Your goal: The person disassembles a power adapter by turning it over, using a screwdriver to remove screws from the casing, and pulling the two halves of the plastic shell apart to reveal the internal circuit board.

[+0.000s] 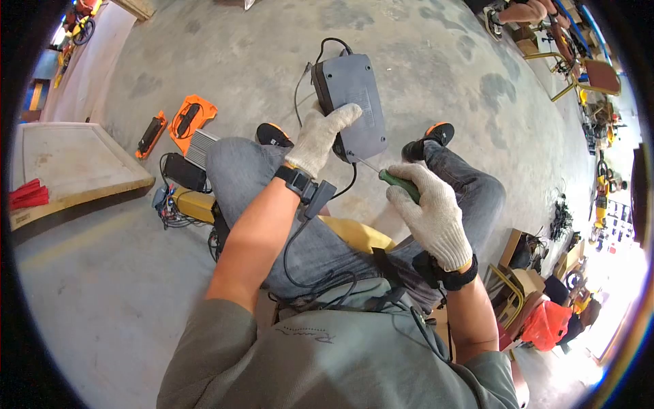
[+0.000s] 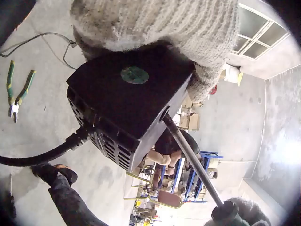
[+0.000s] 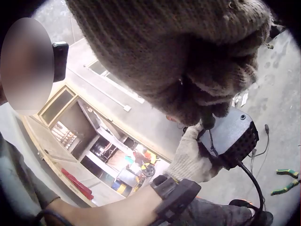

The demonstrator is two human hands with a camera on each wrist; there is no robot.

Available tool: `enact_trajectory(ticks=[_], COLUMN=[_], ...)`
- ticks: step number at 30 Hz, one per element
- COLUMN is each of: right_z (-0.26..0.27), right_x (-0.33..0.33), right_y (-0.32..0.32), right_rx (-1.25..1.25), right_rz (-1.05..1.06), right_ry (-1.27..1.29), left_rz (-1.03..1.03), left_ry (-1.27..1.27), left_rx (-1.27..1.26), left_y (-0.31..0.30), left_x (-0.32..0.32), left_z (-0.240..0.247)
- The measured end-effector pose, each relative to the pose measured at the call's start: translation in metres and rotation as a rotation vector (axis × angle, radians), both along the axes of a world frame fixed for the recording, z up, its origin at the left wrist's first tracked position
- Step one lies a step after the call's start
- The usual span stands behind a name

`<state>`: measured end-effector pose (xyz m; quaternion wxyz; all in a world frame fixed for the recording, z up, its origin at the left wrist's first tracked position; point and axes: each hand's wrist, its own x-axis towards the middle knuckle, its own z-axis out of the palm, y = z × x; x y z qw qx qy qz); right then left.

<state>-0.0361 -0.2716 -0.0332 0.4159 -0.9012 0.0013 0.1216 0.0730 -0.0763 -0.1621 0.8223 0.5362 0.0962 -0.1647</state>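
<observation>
While the gloved left hand [image 1: 320,140] grips a grey box [image 1: 361,102] above the concrete floor [image 1: 238,61], its fingers bent round one side, the gloved right hand [image 1: 432,211] closes on the green handle of a screwdriver [image 1: 400,183], between the seated person's legs. The left wrist view reveals what the head view hides: the screwdriver's shaft running into a hole in the box, a green oval label [image 2: 135,75] on its dark end and rows of vent slots [image 2: 110,148] beside a thick black cable [image 2: 42,158]. Both wrist views also catch green-handled pliers [image 2: 19,96] lying open on the floor, while the right wrist view alone takes in a wood-framed doorway [image 3: 101,136]. Dark blotches mark the grey concrete, where two orange pieces [image 1: 193,123], a finned silver block [image 1: 201,148] and a black case [image 1: 184,172] sit by the person's left leg. Farther left, a red cloth [image 1: 28,194] lies on a pale wooden platform [image 1: 82,163]; across the room stand a brown-backed chair [image 1: 603,76] and, seen from the left wrist, blue shelving [image 2: 202,176], with another person's bare legs [image 1: 528,13] nearby
</observation>
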Motion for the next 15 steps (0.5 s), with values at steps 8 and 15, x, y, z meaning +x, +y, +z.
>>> enact_trajectory(ticks=[8,15], right_z=[0.009,-0.012], right_x=[0.011,0.007], right_y=[0.008,0.009], right_rx=[0.004,-0.17], right_rz=[-0.093,0.099], right_ry=[0.255,-0.049], left_rz=[-0.081,-0.109], left_ry=[-0.003,0.071], left_rx=[0.076,0.143], left_y=[0.004,-0.002], left_x=[-0.004,-0.002], left_z=[0.02,-0.03])
